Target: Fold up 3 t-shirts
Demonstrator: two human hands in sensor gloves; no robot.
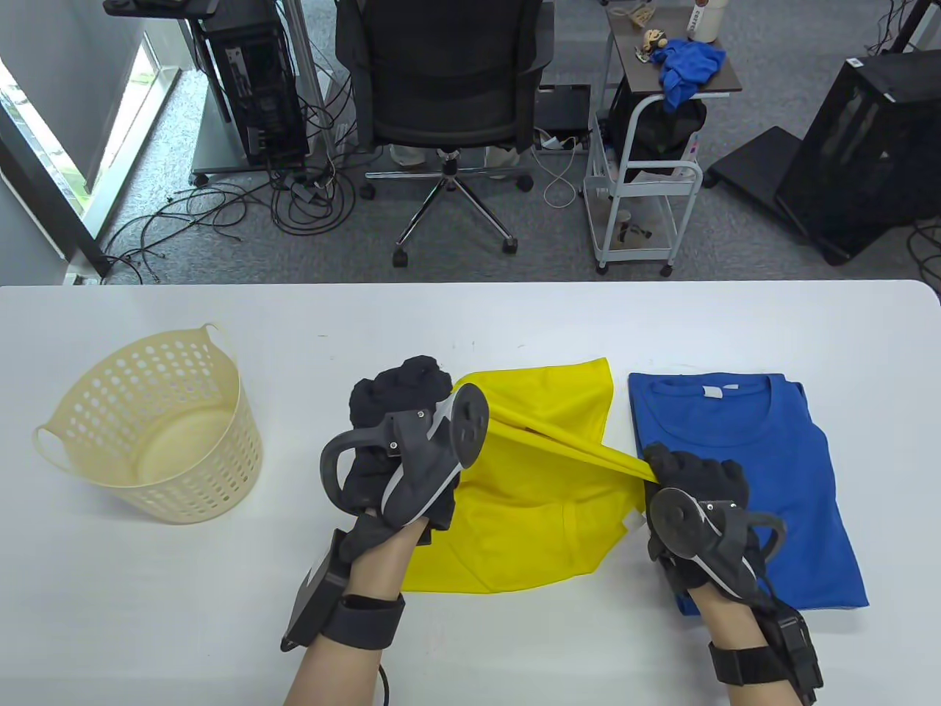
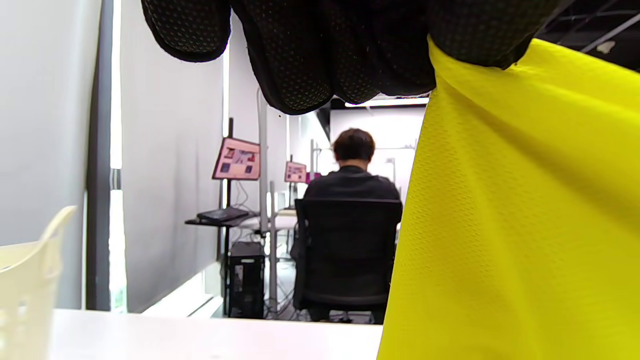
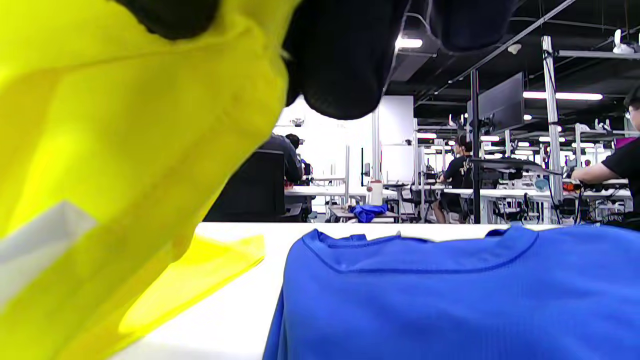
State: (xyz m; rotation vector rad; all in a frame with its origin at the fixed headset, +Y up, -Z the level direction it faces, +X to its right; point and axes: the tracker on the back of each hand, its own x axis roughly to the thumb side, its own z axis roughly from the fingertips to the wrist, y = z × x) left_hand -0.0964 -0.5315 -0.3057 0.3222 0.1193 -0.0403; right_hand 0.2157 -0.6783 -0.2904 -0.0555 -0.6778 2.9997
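A yellow t-shirt (image 1: 537,515) lies in the middle of the white table (image 1: 470,316), partly lifted. My left hand (image 1: 401,397) grips its raised edge at the left, and my right hand (image 1: 676,471) grips the same edge at the right, so the cloth stretches taut between them above the table. In the left wrist view the yellow cloth (image 2: 515,225) hangs from my gloved fingers (image 2: 350,55). In the right wrist view it (image 3: 125,150) hangs from my fingers (image 3: 340,60). A folded blue t-shirt (image 1: 764,485) lies to the right, also in the right wrist view (image 3: 450,295).
A cream perforated basket (image 1: 158,426) stands on the table's left side; its handle shows in the left wrist view (image 2: 30,280). Beyond the far edge are an office chair (image 1: 448,81) and a cart (image 1: 647,184) holding blue cloth (image 1: 687,66).
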